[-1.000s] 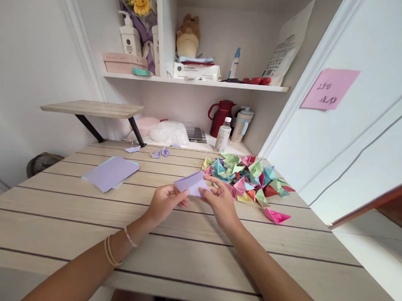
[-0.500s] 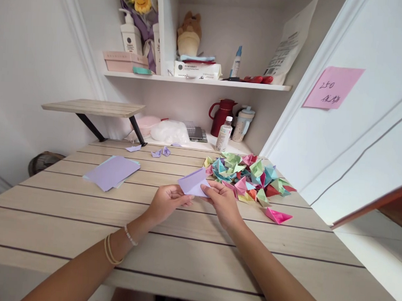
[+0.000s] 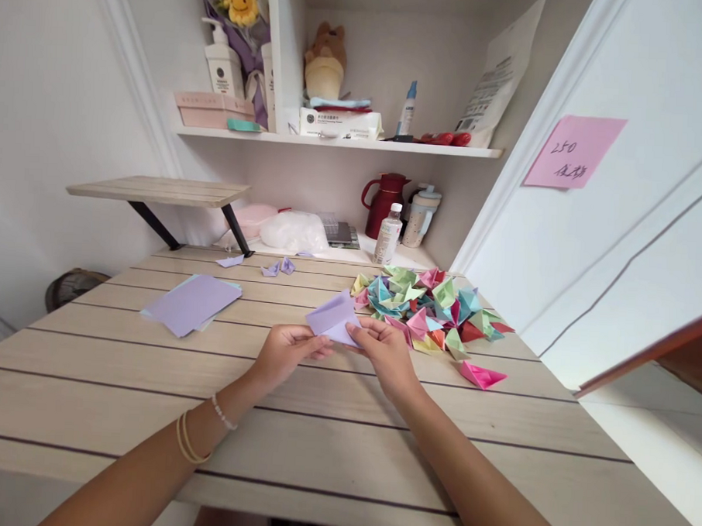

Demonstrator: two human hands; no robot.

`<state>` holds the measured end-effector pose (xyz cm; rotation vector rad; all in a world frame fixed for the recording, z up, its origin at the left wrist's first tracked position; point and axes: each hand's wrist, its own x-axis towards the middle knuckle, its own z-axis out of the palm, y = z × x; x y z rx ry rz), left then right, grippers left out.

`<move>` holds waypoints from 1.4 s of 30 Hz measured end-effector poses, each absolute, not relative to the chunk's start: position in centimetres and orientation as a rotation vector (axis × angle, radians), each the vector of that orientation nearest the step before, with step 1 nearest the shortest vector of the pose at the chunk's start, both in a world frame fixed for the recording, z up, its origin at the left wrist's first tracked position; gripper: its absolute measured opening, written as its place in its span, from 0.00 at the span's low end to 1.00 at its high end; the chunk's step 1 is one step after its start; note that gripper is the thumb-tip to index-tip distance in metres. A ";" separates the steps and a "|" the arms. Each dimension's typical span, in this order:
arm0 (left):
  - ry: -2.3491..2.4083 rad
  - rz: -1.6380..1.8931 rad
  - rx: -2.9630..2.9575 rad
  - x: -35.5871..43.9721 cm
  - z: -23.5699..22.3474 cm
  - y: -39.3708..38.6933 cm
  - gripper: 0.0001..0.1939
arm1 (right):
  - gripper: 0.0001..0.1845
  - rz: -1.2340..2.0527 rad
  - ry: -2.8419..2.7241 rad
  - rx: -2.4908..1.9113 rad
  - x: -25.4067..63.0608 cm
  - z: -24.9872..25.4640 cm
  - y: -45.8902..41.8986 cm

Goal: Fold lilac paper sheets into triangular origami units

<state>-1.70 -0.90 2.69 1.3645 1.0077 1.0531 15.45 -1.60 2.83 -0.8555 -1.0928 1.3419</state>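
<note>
A partly folded sheet of purple paper (image 3: 332,315) is held between my two hands above the table. My left hand (image 3: 289,350) pinches its lower left corner, thumb on top. On the right side, my right hand (image 3: 383,353) grips the paper with the thumb pressed on its face; the fingers behind are partly hidden. A heap of folded paper boats (image 3: 419,301) in many colours lies just beyond my right hand, and a single pink paper boat (image 3: 482,375) rests nearer to me. Left of my hands is a stack of purple and pale blue paper sheets (image 3: 195,304).
Small purple folded pieces (image 3: 279,267) lie toward the table's back. A raised wooden shelf (image 3: 159,191) on black legs stands at the back left. Behind the table are a plastic bottle (image 3: 388,235), a red jug (image 3: 382,206) and a speckled cup (image 3: 421,218).
The paper's upper flap stands slightly higher, tilted up a little more. Both hands keep their hold on it. The whole view has shifted slightly.
</note>
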 end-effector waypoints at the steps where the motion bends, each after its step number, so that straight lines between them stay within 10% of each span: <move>1: 1.002 1.052 1.338 -1.7 2.7 -0.9 0.12 | 0.13 1.332 -1.095 -0.856 15.5 2.9 -1.6; 42: 0.975 1.061 1.370 -1.7 2.6 -0.9 0.14 | 0.17 1.324 -1.096 -0.860 15.5 2.8 -1.6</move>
